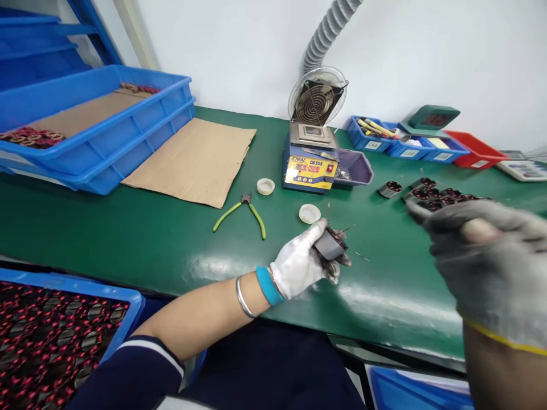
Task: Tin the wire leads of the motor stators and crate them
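Note:
My left hand (301, 263), in a white glove with a blue cuff, grips a small wound motor stator (330, 244) just above the green table top (171, 233); thin copper wire ends stick out of the stator. My right hand (482, 256), in a grey glove, is raised close to the camera and blurred, with its fingers curled and the thumb tip bare. Nothing can be made out inside it. Beyond it lies a cluster of similar stators (431, 193) on the table.
A solder pot (311, 162) with a fan and grey hose stands at the back centre, two white caps (309, 213) and green-handled cutters (241, 212) before it. Stacked blue crates (98, 131) and cardboard (194, 162) lie left. Small parts bins (410, 142) sit back right; a stator-filled crate (55, 336) is bottom left.

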Tool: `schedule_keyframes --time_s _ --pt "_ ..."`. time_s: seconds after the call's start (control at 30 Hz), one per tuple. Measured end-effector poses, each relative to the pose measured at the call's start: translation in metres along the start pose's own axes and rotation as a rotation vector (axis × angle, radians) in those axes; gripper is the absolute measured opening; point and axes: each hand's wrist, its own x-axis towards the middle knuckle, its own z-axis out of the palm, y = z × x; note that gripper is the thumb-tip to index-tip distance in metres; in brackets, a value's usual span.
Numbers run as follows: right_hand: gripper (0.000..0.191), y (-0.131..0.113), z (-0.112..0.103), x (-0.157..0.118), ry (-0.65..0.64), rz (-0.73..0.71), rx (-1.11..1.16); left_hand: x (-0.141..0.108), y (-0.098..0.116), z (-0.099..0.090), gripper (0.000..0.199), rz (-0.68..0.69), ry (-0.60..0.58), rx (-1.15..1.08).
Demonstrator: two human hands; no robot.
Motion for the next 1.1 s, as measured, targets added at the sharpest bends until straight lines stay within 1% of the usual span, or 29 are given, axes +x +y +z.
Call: schedule_keyframes --time_s 0.03,0.07,0.13,0.17,0.2,0.27,0.3,0.33,0.37,0.4,0.43,0.47,0.53,0.57,0.6,0.63,0.7,0.8,0.87,0.97,1.03,1.1 --pt "0.015 0.006 0.002 -0.007 -0.043 -0.055 -0.074 0.0 0.001 -0.001 0.043 -0.016 -0.014 -0.011" --pt "0.015 0.011 0.006 -0.014 -0.095 -0.121 -0.143 0.0 0.003 -0.002 0.046 -0.034 -0.026 -0.016" --pt "0.025 0.02 0.017 -0.028 -0.182 -0.298 -0.262 -0.001 0.005 -0.003 0.051 -0.069 -0.04 -0.019" --pt "0.028 0.023 0.022 -0.034 -0.187 -0.384 -0.289 -0.002 0.005 -0.003 0.052 -0.084 -0.045 -0.02" --pt "0.026 0.024 0.027 -0.038 -0.183 -0.442 -0.283 -0.002 0.005 -0.002 0.052 -0.09 -0.048 -0.02" --pt "0.015 0.023 0.034 -0.041 -0.176 -0.485 -0.228 -0.003 0.005 -0.001 0.052 -0.101 -0.049 -0.012" --pt "0.009 0.021 0.036 -0.041 -0.176 -0.468 -0.207 -0.003 0.004 0.0 0.052 -0.102 -0.042 -0.007" --pt "0.005 0.017 0.038 -0.042 -0.179 -0.417 -0.197 -0.002 0.003 0.001 0.051 -0.091 -0.027 -0.01" --pt "0.006 0.013 0.039 -0.042 -0.178 -0.336 -0.191 -0.002 0.003 0.001 0.048 -0.069 -0.006 -0.015" --pt "0.011 0.008 0.04 -0.042 -0.18 -0.224 -0.176 -0.002 0.002 0.002 0.045 -0.047 0.013 -0.018" --pt "0.016 0.002 0.041 -0.043 -0.193 -0.082 -0.144 -0.002 0.001 0.002 0.042 -0.026 0.029 -0.017" --pt "0.02 -0.002 0.042 -0.044 -0.214 0.09 -0.074 -0.002 0.0 0.002 0.038 -0.002 0.039 -0.014" --pt "0.028 -0.009 0.044 -0.045 -0.253 0.431 0.14 -0.003 -0.003 0.002 0.033 0.033 0.027 0.017" --pt "0.032 -0.009 0.044 -0.044 -0.252 0.558 0.244 -0.004 -0.004 0.002 0.032 0.049 0.004 0.041" --pt "0.036 -0.008 0.044 -0.043 -0.236 0.647 0.323 -0.005 -0.006 0.002 0.031 0.073 -0.018 0.062" --pt "0.04 -0.006 0.043 -0.041 -0.202 0.694 0.375 -0.006 -0.007 0.001 0.031 0.098 -0.034 0.078" --pt "0.045 0.002 0.04 -0.037 -0.122 0.704 0.415 -0.008 -0.008 0.001 0.031 0.156 -0.04 0.08" --pt "0.045 0.012 0.037 -0.037 -0.051 0.713 0.429 -0.008 -0.008 0.002 0.027 0.241 0.007 0.022" --pt "0.042 0.012 0.039 -0.042 -0.062 0.715 0.406 -0.007 -0.007 0.002 0.026 0.257 0.023 -0.003" --pt "0.04 0.004 0.046 -0.051 -0.13 0.646 0.33 -0.006 -0.007 0.002 0.024 0.245 0.027 -0.01" --pt "0.036 -0.002 0.05 -0.054 -0.154 0.588 0.291 -0.005 -0.008 0.001 0.023 0.229 -0.003 0.007" --pt "0.033 -0.004 0.05 -0.053 -0.144 0.512 0.26 -0.004 -0.009 -0.002 0.026 0.199 -0.06 0.019"
